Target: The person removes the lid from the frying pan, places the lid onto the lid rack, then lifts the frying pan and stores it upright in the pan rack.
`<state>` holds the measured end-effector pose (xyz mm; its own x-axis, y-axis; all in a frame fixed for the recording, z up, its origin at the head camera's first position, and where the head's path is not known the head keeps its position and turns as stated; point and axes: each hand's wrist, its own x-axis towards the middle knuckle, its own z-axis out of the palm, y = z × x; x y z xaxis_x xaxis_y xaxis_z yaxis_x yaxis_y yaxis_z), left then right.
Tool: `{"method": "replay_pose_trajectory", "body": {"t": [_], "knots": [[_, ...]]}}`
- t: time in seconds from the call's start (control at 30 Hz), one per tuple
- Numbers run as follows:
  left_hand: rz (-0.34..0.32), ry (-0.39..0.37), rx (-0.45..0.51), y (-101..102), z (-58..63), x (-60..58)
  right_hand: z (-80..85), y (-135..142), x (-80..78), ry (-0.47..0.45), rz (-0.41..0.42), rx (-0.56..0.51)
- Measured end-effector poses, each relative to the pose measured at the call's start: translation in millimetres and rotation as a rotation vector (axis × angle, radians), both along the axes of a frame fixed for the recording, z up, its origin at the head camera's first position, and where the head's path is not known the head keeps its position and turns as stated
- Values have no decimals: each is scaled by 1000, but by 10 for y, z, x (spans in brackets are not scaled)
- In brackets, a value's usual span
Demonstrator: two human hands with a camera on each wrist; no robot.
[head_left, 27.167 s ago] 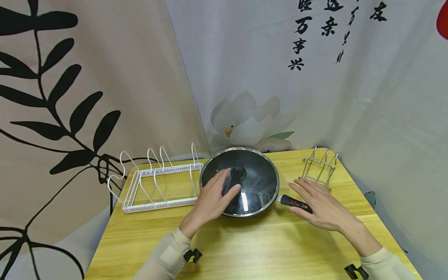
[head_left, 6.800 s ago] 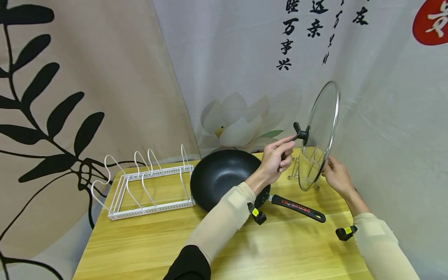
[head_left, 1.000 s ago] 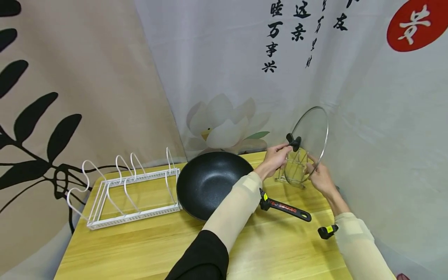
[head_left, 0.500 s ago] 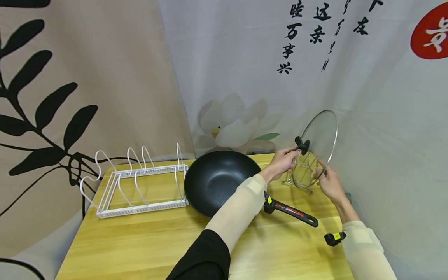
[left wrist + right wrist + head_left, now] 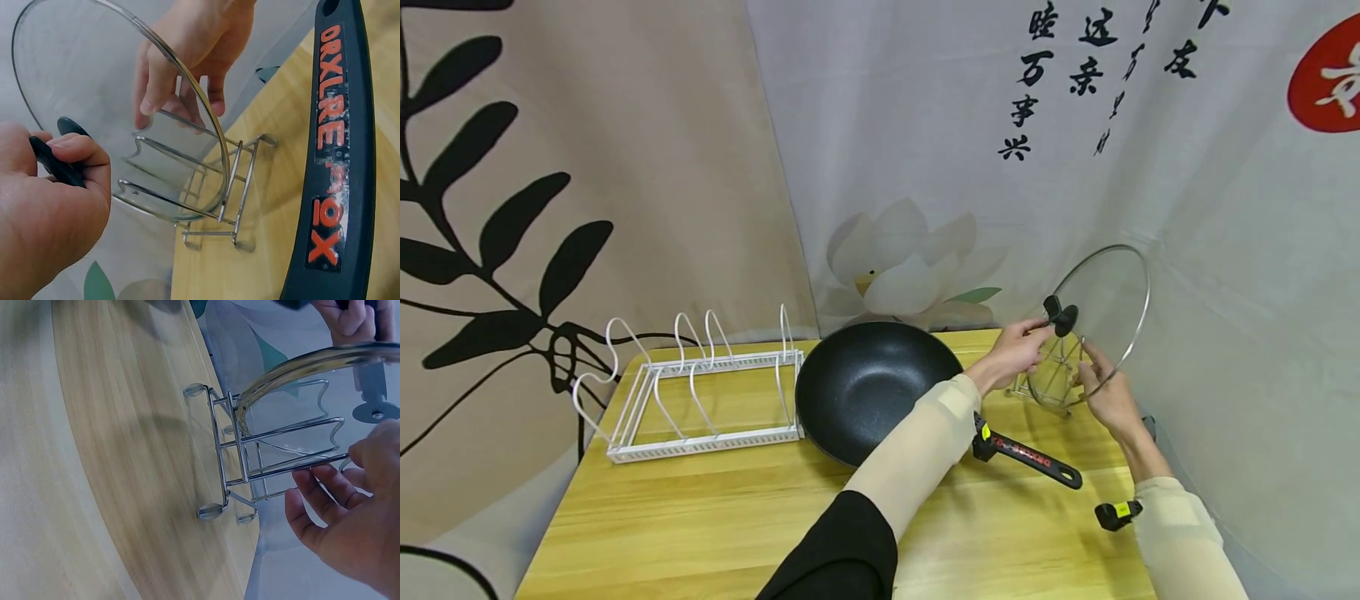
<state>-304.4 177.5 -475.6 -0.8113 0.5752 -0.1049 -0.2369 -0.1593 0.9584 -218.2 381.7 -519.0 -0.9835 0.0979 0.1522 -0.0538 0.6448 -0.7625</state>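
In the head view my left hand [image 5: 1017,350] grips the black handle [image 5: 56,164] of a round glass pan lid [image 5: 1105,304] with a metal rim. The lid stands on edge, leaning to the right, its lower rim down between the prongs of a small metal wire lid rack [image 5: 281,432]. My right hand [image 5: 1111,402] is behind the lid on the right, thumb and fingertips pinching one of the rack's upper wires. Through the glass, part of the rack shows. A black frying pan [image 5: 876,387] without its lid sits left of the rack, partly hidden by my left forearm.
The pan's black handle [image 5: 1037,460] points right and toward me, below my left wrist. A white dish rack [image 5: 703,446] with looped prongs stands at the left, right beside the pan. Cloth hangings [image 5: 887,150] rise behind the wooden table [image 5: 715,525].
Long before, the lid lay on the pan; it has since been lifted off and lowered into the wire rack. Over the last second it has tipped further right.
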Motion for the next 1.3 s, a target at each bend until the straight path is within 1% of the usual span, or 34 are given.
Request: {"method": "replay_pose_trajectory", "body": {"t": [0.23,0.43,0.63,0.93,1.07,1.3], "knots": [[-48,17,-9,7,36,41,3,-12,20,6,-23,29],[-58,12,-7,52,86,65,1,1,2,24,-24,31],[-59,26,-9,140,104,91,-3,-10,2,33,-25,2],[-99,54,-34,164,116,121,-15,-17,-16,60,-44,-3],[-98,65,-42,171,118,135,-30,-12,-25,71,-56,-3],[-64,57,-36,190,135,153,-36,-27,-21,79,-54,-1]]}}
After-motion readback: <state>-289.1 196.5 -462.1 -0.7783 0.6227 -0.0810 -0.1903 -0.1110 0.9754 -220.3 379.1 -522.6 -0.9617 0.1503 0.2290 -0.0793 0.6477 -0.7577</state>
